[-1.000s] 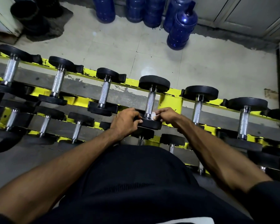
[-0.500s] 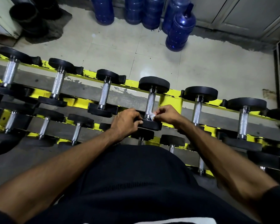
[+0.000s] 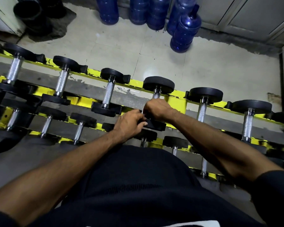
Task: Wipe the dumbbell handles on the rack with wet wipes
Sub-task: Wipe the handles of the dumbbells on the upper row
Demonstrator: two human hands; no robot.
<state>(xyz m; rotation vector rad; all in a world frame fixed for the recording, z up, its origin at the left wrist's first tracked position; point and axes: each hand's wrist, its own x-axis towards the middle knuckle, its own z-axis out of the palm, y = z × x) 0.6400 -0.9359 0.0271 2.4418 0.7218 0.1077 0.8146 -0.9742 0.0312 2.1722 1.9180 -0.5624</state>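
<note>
Right fingers [image 3: 148,109] curled tight round the handle [image 3: 156,95], knuckles toward the left; only a short far stretch of knurled steel shows beyond the fist. Cannot tell whether a wipe lies under the fingers.

Left fingertips [image 3: 144,123] bent over the edge of the near plate [image 3: 156,125], gripping it, just beside the right fist.

Right hand [image 3: 156,110] sits on top of the handle, wrist running back to the near right. Left hand [image 3: 129,123] comes in from the near left, back of the hand up.

Dumbbell [image 3: 158,84] lies across the top tier of the rack [image 3: 176,102], fourth from the left, far plate on the far yellow rail, near plate on the nearer rail.

Neighbours on the same tier: one to the left [image 3: 108,94], one to the right [image 3: 202,108], both handles bare, both apart from the hands. Smaller dumbbells [image 3: 79,128] on the lower tier, near left.

Black shirt [image 3: 138,185] fills the near centre. Beyond the rack, pale floor tiles [image 3: 105,46]; blue water jugs [image 3: 185,30] stand against the far wall.
</note>
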